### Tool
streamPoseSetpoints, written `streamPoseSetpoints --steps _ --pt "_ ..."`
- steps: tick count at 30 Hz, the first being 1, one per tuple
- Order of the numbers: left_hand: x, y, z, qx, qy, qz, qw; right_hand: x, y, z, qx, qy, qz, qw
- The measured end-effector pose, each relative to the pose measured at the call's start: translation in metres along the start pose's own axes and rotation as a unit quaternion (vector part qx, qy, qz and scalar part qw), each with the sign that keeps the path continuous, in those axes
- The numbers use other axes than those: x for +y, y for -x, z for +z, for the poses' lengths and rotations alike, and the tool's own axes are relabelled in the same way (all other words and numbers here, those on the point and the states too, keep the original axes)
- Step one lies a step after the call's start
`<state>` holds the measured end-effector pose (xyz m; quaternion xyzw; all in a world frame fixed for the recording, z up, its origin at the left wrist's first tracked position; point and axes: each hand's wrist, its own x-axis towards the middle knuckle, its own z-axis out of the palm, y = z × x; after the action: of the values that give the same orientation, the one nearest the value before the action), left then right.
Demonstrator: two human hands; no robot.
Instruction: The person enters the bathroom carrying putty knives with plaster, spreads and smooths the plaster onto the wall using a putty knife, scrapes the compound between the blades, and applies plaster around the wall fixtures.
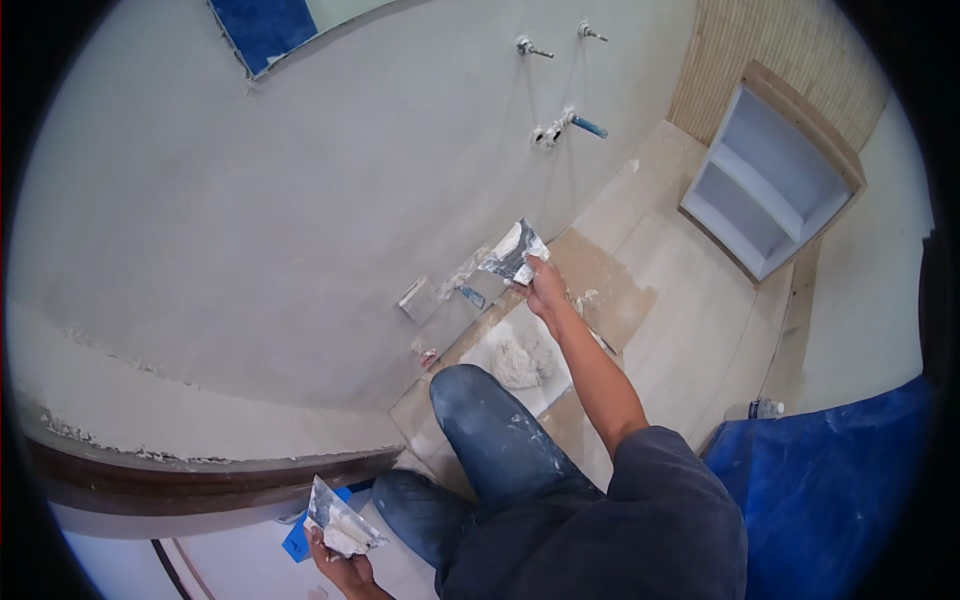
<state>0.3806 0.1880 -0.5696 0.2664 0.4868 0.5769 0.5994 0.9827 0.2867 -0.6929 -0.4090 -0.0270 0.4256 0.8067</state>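
My right hand [545, 288] reaches forward, closed round a wide putty knife [518, 250] with white putty on its blade. The blade is by the lower part of the grey wall [270, 220], next to a rough putty patch [464, 272] and a short blue pipe stub [472, 297]; whether it touches the wall I cannot tell. At the lower left, my left hand [345, 570] grips a second putty knife [343, 522], its broad blade loaded with white putty. Between my knee and right arm, a heap of white putty [518, 362] lies on a pale sheet on the floor.
A white rectangular wall box [416, 299] sits left of the patch. Metal pipe ends [536, 50] and a longer blue pipe [588, 126] stick out of the wall. A white shelf unit [755, 185] stands at the right, above a blue sheet [830, 480] and a clear bottle [767, 409].
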Motion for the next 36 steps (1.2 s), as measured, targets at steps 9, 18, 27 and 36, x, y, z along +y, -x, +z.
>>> streamPoseSetpoints --steps 9,18,27,36 --pt "-0.022 0.007 -0.003 0.036 0.009 -0.036 0.999 0.037 -0.023 0.014 0.078 -0.046 0.03 0.995" --pt "-0.028 0.009 -0.003 0.026 0.002 -0.039 0.999 0.017 -0.031 0.039 0.126 0.026 -0.089 0.988" --pt "-0.028 0.016 0.025 -0.007 0.009 -0.042 0.999 0.03 0.034 0.101 0.041 -0.072 0.037 0.996" --pt "-0.034 0.027 0.02 -0.023 0.049 -0.046 0.998 0.064 0.047 0.122 0.081 -0.127 0.117 0.982"
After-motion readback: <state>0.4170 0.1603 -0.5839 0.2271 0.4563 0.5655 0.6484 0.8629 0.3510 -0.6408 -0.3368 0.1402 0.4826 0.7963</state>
